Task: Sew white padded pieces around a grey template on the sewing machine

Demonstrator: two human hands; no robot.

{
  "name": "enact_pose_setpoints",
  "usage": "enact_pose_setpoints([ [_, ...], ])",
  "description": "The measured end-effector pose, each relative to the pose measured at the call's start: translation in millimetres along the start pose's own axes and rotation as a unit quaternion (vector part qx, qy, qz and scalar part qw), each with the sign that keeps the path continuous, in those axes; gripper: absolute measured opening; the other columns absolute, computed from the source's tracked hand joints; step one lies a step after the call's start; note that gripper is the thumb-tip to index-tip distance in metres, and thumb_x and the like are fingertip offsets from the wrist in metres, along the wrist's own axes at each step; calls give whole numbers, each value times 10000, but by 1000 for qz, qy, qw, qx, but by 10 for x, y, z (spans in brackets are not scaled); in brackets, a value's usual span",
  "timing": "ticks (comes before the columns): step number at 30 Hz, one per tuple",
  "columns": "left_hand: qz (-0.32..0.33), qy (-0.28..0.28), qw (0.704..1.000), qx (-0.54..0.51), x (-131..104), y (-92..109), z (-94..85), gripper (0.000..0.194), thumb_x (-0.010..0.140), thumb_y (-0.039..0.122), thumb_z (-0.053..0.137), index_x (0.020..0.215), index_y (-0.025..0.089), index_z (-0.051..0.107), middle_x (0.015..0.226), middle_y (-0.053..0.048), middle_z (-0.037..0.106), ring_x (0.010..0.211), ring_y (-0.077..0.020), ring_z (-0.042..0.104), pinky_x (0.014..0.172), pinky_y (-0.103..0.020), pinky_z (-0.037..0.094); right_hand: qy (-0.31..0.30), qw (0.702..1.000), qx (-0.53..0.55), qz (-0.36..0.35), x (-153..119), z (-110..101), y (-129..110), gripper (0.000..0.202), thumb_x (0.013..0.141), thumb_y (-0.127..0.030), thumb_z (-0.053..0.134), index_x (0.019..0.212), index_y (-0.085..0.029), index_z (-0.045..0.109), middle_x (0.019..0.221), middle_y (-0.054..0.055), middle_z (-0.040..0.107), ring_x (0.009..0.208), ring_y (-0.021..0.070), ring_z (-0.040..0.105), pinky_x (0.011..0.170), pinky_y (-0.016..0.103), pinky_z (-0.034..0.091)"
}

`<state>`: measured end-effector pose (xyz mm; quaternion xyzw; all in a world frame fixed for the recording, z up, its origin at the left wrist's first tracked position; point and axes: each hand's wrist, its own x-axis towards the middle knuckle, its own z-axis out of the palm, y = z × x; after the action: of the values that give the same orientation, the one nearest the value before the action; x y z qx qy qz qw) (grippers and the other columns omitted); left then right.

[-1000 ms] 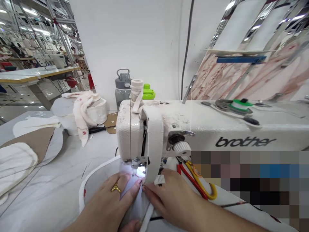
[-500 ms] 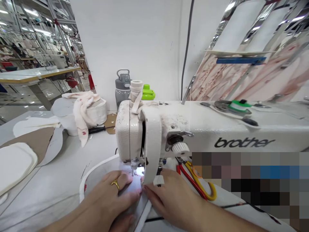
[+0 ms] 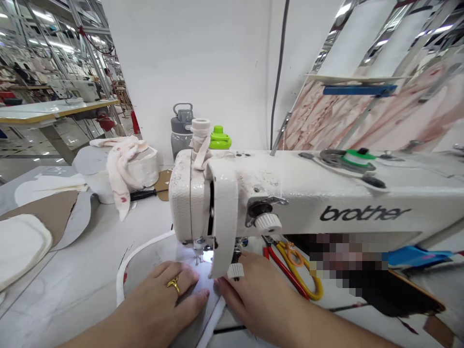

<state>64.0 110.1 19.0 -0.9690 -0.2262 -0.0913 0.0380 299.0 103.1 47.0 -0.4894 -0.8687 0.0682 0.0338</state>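
Note:
A white sewing machine (image 3: 311,183) marked "brother" stands across the table, its needle area lit. Under the needle lies a grey-white fabric piece (image 3: 148,258) with a white bound edge. My left hand (image 3: 174,295), with a gold ring, rests flat on this fabric left of the needle, thumb and fingers apart. My right hand (image 3: 250,285) is at the fabric's right edge, just right of the needle, partly behind the machine's white guard; its fingertips are hidden, and what they hold cannot be made out.
Red-handled and yellow-handled scissors (image 3: 290,270) lie right of my right hand. A dark phone-like object (image 3: 409,295) is farther right. Cut fabric pieces (image 3: 25,246), a screwdriver (image 3: 143,194) and a cloth-draped roll (image 3: 143,166) lie left. Bottles (image 3: 181,133) stand behind the machine.
The view has shifted slightly. My left thumb has drawn a little away from my right fingertips, and the fingers below it no longer show.

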Motion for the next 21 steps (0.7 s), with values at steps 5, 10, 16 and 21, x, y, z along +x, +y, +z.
enact_pose_setpoints([
  [5,-25,-65,998,-7,28,12,-207,652,708,285,713,1324,226,510,1202,-99,660,1036,-307,606,934,-468,512,0,1000,2,-8,1,-3,5,212,962,-230,485,933,-176,688,909,98,720,825,281,681,686,374,480],
  [10,-53,-89,994,-38,63,18,-251,626,642,211,647,1261,225,552,1196,-87,643,1050,-303,588,957,-465,493,18,999,-16,-25,-4,7,3,226,961,-243,492,913,-166,699,865,111,716,785,278,679,659,363,472],
  [16,-64,-62,995,-45,70,20,-274,662,538,115,556,1191,226,557,1201,-65,630,1091,-273,568,1022,-415,457,16,999,-20,-34,-8,16,-1,241,972,-251,480,864,-176,682,846,108,714,773,273,676,639,356,462],
  [21,-54,-22,997,-50,33,6,-273,590,517,113,534,1096,221,570,1156,-72,642,1060,-272,574,1004,-408,476,21,999,-17,-41,-15,0,11,255,973,-243,471,870,-173,693,841,102,716,769,265,677,648,351,469],
])
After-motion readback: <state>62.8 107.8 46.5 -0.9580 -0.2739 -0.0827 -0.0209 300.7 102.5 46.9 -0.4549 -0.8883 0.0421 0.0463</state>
